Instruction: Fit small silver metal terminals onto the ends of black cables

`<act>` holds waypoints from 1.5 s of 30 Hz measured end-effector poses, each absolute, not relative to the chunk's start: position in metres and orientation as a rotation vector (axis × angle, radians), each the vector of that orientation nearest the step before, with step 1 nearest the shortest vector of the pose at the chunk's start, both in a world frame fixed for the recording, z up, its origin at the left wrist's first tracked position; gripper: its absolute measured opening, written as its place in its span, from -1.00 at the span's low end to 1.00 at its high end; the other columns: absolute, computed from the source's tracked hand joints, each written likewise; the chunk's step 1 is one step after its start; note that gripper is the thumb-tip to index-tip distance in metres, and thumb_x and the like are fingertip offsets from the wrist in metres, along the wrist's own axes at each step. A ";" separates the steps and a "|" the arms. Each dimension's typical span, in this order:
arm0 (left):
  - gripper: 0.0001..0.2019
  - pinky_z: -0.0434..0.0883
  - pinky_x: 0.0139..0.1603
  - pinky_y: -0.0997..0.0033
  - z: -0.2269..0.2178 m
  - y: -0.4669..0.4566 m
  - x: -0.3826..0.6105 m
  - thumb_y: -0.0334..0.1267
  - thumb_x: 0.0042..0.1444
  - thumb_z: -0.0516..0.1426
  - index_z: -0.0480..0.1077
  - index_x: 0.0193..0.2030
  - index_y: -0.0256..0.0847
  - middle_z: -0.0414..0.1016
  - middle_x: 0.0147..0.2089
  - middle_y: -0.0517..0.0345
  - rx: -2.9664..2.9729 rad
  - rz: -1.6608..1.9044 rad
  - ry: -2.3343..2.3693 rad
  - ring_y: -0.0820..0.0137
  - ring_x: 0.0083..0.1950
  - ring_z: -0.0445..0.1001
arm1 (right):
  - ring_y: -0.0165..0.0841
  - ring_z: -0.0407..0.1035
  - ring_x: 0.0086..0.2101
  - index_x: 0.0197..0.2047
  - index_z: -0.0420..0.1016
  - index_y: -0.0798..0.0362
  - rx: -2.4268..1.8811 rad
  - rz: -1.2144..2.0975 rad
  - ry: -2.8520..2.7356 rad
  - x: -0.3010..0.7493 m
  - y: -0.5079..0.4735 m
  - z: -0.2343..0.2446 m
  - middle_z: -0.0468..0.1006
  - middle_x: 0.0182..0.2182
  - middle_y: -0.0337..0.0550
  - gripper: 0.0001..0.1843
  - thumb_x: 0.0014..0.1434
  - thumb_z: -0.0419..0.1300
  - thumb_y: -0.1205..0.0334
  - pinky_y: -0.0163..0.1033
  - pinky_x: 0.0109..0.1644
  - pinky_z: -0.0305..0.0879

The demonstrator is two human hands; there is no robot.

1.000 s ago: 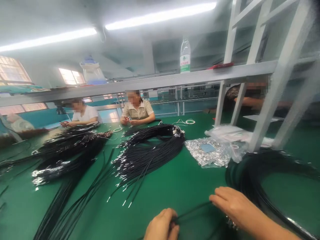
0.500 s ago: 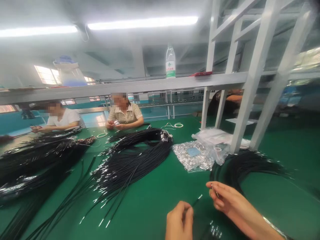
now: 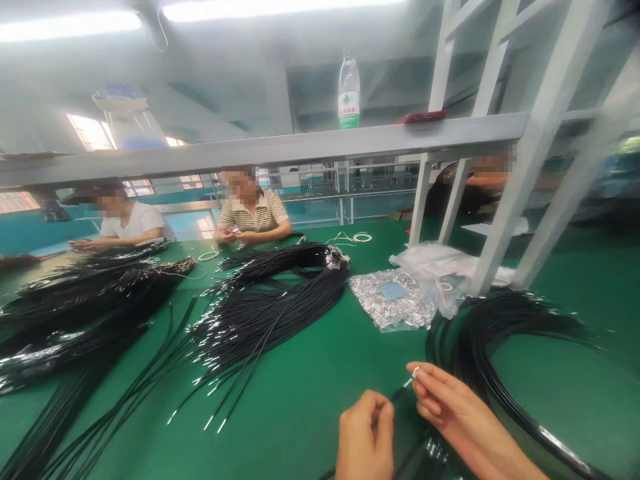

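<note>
The left hand (image 3: 364,437) pinched a thin black cable (image 3: 397,395) low over the green surface (image 3: 320,373) — its grip was narrow. The right hand (image 3: 453,410) held a small metal terminal (image 3: 411,381) at the cable's end, just beside the coiled black cables (image 3: 500,333).

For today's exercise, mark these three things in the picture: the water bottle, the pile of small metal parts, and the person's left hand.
water bottle (image 3: 349,93), head view, green label.
pile of small metal parts (image 3: 395,305), head view, silvery middle.
left hand (image 3: 365,437), head view, back of hand.
</note>
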State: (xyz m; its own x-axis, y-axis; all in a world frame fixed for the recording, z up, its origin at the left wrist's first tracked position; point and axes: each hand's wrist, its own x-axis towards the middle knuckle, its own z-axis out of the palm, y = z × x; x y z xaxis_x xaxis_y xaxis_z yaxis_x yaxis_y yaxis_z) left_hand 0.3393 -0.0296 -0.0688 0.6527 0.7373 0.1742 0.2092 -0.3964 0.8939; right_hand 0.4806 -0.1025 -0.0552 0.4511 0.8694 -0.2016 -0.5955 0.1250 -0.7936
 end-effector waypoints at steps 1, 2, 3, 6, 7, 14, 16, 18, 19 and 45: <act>-0.74 0.08 -0.46 0.49 -0.068 -0.030 0.339 -0.16 0.20 -0.09 0.27 -0.43 -0.20 0.17 -0.55 0.27 1.927 0.704 0.743 0.47 -0.51 0.15 | -0.59 0.01 -0.55 -0.27 0.59 0.10 -0.948 1.107 -0.351 0.479 -0.103 -0.056 0.31 -0.49 -0.26 -0.62 -0.12 0.47 0.05 -0.45 -0.52 0.04; -0.75 0.08 -0.46 0.49 -0.067 -0.030 0.339 -0.17 0.20 -0.08 0.27 -0.43 -0.20 0.16 -0.55 0.28 1.923 0.701 0.745 0.48 -0.51 0.14 | -0.59 0.02 -0.55 -0.26 0.59 0.09 -0.945 1.117 -0.357 0.478 -0.103 -0.058 0.32 -0.48 -0.25 -0.64 -0.09 0.46 0.06 -0.45 -0.52 0.05; -0.75 0.07 -0.46 0.49 -0.066 -0.030 0.339 -0.18 0.19 -0.08 0.27 -0.43 -0.20 0.16 -0.55 0.28 1.918 0.696 0.747 0.48 -0.51 0.14 | -0.59 0.02 -0.55 -0.26 0.59 0.09 -0.945 1.124 -0.365 0.478 -0.103 -0.059 0.33 -0.48 -0.25 -0.64 -0.08 0.45 0.06 -0.45 -0.51 0.05; -0.76 0.08 -0.47 0.50 -0.065 -0.031 0.339 -0.20 0.20 -0.07 0.29 -0.43 -0.22 0.19 -0.55 0.28 1.916 0.697 0.745 0.49 -0.51 0.16 | -0.58 0.05 -0.55 -0.26 0.59 0.08 -0.983 1.125 -0.387 0.474 -0.102 -0.062 0.39 -0.47 -0.22 -0.62 -0.10 0.45 0.02 -0.44 -0.50 0.06; -0.76 0.09 -0.46 0.50 -0.065 -0.031 0.339 -0.21 0.20 -0.06 0.30 -0.43 -0.22 0.21 -0.55 0.27 1.917 0.704 0.746 0.48 -0.51 0.17 | -0.58 0.05 -0.55 -0.26 0.58 0.09 -1.011 1.119 -0.394 0.473 -0.101 -0.062 0.40 -0.48 -0.21 -0.59 -0.12 0.46 0.00 -0.43 -0.49 0.06; -0.78 0.21 -0.46 0.54 -0.073 -0.031 0.338 -0.29 0.15 0.03 0.36 -0.09 -0.27 0.37 -0.46 0.22 1.842 0.712 0.739 0.48 -0.48 0.29 | -0.61 -0.05 -0.62 -0.30 0.53 0.15 -1.152 1.205 -0.581 0.457 -0.095 -0.069 0.32 -0.59 -0.28 -0.47 -0.15 0.42 -0.15 -0.40 -0.55 -0.17; -0.70 0.26 -0.43 0.52 -0.072 -0.032 0.338 -0.30 0.12 0.06 0.34 0.01 -0.26 0.41 -0.39 0.18 1.834 0.731 0.723 0.46 -0.44 0.33 | -0.60 -0.09 -0.63 -0.27 0.53 0.15 -1.160 1.249 -0.592 0.456 -0.096 -0.070 0.25 -0.62 -0.32 -0.46 -0.16 0.43 -0.14 -0.40 -0.56 -0.20; -0.69 0.30 -0.38 0.50 -0.068 -0.033 0.337 -0.29 0.14 0.06 0.37 0.02 -0.23 0.44 -0.32 0.13 1.860 0.773 0.710 0.42 -0.38 0.37 | -0.57 -0.04 -0.60 -0.22 0.54 0.12 -1.135 1.227 -0.525 0.460 -0.099 -0.068 0.26 -0.59 -0.32 -0.46 -0.17 0.44 -0.10 -0.41 -0.55 -0.11; -0.72 0.31 -0.35 0.48 -0.065 -0.033 0.337 -0.27 0.15 0.05 0.41 -0.01 -0.21 0.46 -0.30 0.11 1.879 0.798 0.700 0.41 -0.35 0.38 | -0.55 0.02 -0.57 -0.22 0.54 0.10 -1.106 1.195 -0.481 0.463 -0.100 -0.066 0.31 -0.55 -0.29 -0.48 -0.17 0.45 -0.07 -0.41 -0.54 -0.03; -0.75 0.28 -0.30 0.48 -0.062 -0.034 0.335 -0.29 0.24 0.00 0.51 -0.27 -0.20 0.56 -0.35 0.13 2.034 0.799 0.675 0.38 -0.33 0.46 | -0.42 0.27 -0.53 -0.22 0.48 0.13 -1.334 1.028 -0.698 0.484 -0.121 -0.038 0.47 -0.49 -0.17 -0.47 -0.06 0.33 -0.17 -0.29 -0.46 0.15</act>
